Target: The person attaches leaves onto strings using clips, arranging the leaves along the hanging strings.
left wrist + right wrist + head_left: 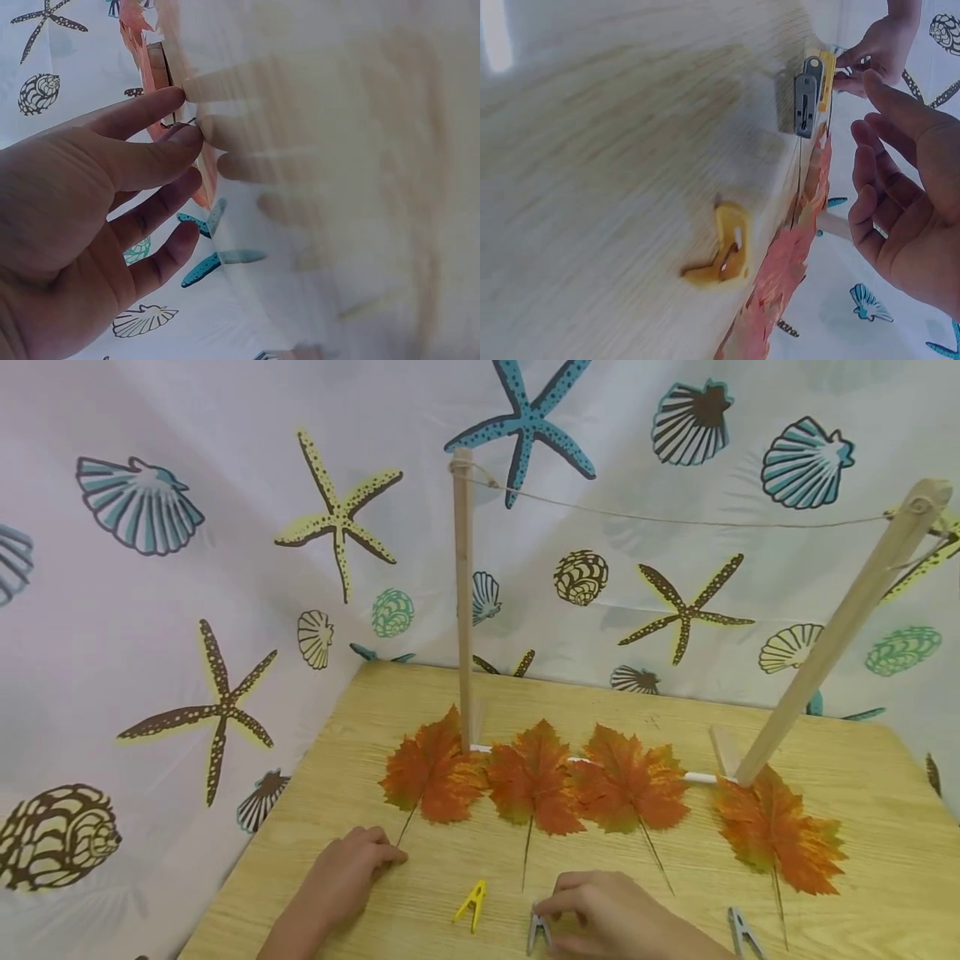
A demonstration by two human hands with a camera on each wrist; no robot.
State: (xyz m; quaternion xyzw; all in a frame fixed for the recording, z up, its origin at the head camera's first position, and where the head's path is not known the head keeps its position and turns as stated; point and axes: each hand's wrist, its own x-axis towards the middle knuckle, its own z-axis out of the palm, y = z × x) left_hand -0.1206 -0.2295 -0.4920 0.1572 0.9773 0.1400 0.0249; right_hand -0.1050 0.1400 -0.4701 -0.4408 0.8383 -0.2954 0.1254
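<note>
In the head view my left hand (348,872) rests on the table at the lower end of the leftmost orange leaf (431,777), its thumb and a finger pinching the thin stem (406,829). The left wrist view shows the stem's dark tip by the thumb. My right hand (603,910) is right beside a grey clothespin (537,931). From the right wrist, its bent thumb and fingers (864,169) appear parted, with nothing between them. A yellow clothespin (472,906) lies between the two hands.
Several orange leaves lie in a row before two wooden posts (462,602), which a string (645,517) joins at the top. Another grey clothespin (742,931) lies right. A yellowish clothespin (735,247) shows in the right wrist view. A printed curtain (247,527) surrounds the table.
</note>
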